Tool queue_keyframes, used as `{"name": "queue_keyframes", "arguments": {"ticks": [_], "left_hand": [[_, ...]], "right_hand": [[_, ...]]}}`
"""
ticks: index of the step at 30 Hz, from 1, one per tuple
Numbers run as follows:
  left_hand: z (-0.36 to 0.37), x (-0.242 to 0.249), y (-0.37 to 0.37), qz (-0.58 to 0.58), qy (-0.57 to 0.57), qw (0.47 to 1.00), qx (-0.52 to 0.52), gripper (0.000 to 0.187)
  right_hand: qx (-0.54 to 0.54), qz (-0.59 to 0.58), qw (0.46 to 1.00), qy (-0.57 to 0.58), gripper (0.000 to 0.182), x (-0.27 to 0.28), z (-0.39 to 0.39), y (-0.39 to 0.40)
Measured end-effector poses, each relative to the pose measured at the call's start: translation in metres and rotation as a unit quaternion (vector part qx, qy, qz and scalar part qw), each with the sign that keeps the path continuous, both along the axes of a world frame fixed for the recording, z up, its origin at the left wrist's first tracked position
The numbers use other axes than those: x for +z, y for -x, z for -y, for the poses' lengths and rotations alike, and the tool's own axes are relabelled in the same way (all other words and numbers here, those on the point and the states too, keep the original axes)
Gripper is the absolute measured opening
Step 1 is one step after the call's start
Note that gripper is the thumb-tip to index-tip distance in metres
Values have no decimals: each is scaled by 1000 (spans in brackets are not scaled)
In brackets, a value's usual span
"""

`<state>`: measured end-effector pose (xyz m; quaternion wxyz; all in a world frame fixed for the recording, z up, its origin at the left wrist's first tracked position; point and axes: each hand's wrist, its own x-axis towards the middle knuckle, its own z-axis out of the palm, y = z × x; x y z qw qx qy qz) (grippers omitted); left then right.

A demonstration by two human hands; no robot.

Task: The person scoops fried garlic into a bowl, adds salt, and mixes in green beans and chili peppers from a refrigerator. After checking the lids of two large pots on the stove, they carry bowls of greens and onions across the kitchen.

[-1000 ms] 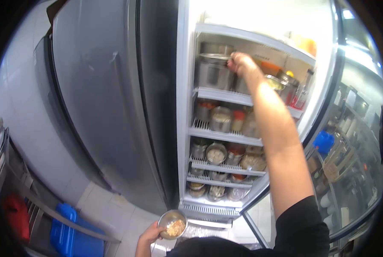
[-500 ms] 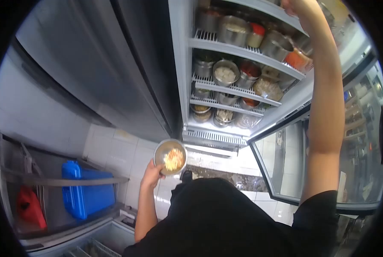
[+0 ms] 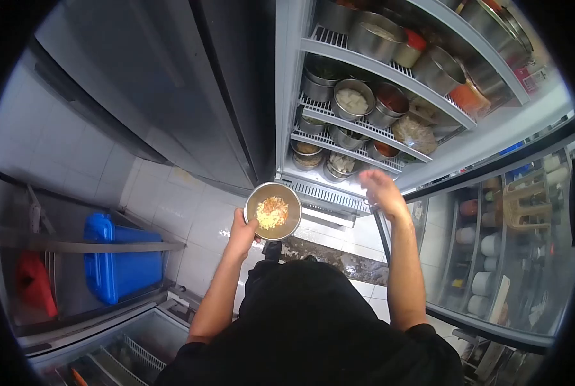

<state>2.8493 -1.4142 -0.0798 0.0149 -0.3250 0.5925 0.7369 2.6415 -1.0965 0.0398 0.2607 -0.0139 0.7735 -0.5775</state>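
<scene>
My left hand [image 3: 241, 233] grips a round steel bowl [image 3: 290, 226] by its near left rim, thumb over the edge. Pale yellow and orange chopped food [image 3: 272, 213] lies in the bottom of the bowl. My right hand [image 3: 384, 193], slightly blurred, hovers before the lower part of an open fridge [image 3: 329, 196], fingers loosely apart and nothing visible in them. Nearest to it on the lowest level is a steel container of white pieces [image 3: 342, 163]. Higher up, another steel pot holds white chunks [image 3: 352, 101].
Wire shelves [image 3: 390, 134] carry several steel pots and a plastic bag [image 3: 414, 133]. The glass fridge door [image 3: 493, 270] stands open at right. A tall grey cabinet [image 3: 165, 83] rises at left. A blue plastic container [image 3: 123, 264] and a red object [image 3: 35, 282] sit lower left.
My right hand has come down from the upper shelves to the fridge's lower front. The bowl in my left hand has moved slightly up and right in view.
</scene>
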Motion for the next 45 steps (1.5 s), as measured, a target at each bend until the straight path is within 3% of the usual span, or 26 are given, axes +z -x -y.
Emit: {"name": "queue_keyframes", "arguments": {"ticks": [4, 6, 10, 15, 17, 21, 30, 38, 45], "left_hand": [[-11, -1, -2, 8, -1, 1000, 8, 36], [-11, 1, -4, 7, -21, 1000, 12, 39], [-1, -4, -16, 17, -44, 999, 25, 45], [19, -18, -32, 51, -36, 997, 50, 48], [27, -26, -36, 57, -25, 997, 51, 46], [40, -30, -37, 52, -17, 995, 83, 44], [69, -17, -32, 65, -46, 995, 65, 50], [73, 20, 41, 6, -67, 995, -73, 57], [29, 55, 131, -55, -101, 977, -179, 57]], "right_hand": [[-11, -158, 986, -60, 19, 23, 18, 45], [1, -274, 955, -113, 20, 27, 30, 67], [16, -392, 902, -177, 20, 44, 61, 104], [29, -520, 774, -361, 28, 21, 92, 223], [49, -631, 599, -490, 33, -4, 91, 298], [19, -555, 674, -487, 32, 16, 111, 333], [-20, -505, 708, -493, 31, 28, 122, 345], [-35, -492, 729, -474, 30, 26, 102, 342], [-33, -495, 739, -456, 29, 26, 80, 351]]}}
